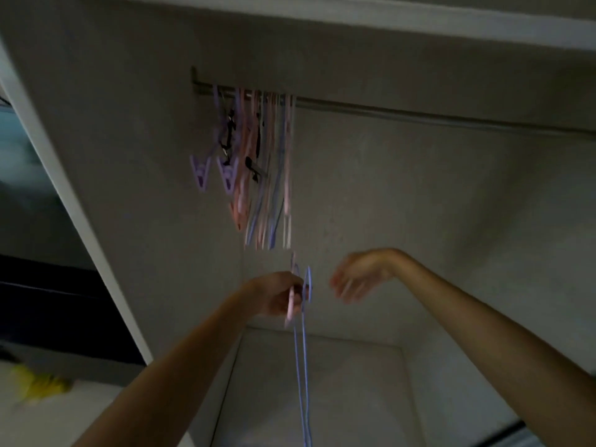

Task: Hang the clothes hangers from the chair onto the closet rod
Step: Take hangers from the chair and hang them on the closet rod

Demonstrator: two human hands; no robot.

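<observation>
Inside the dim closet a metal rod (419,116) runs from upper left to the right edge. Several pink, purple and blue hangers (267,169) hang bunched at its left end, some with clips. My left hand (274,296) grips the necks of a few thin hangers (301,350), pink and blue-purple, whose bodies dangle down past the bottom of the view. Their hooks stick up just below the hanging bunch. My right hand (358,279) hovers beside them to the right, fingers loosely curled and blurred, holding nothing. The chair is out of view.
The closet's white left side panel (74,204) slants down the left. A shelf board (419,17) spans the top. The closet floor (322,382) lies below my arms. Something yellow (38,385) lies on the floor outside at lower left.
</observation>
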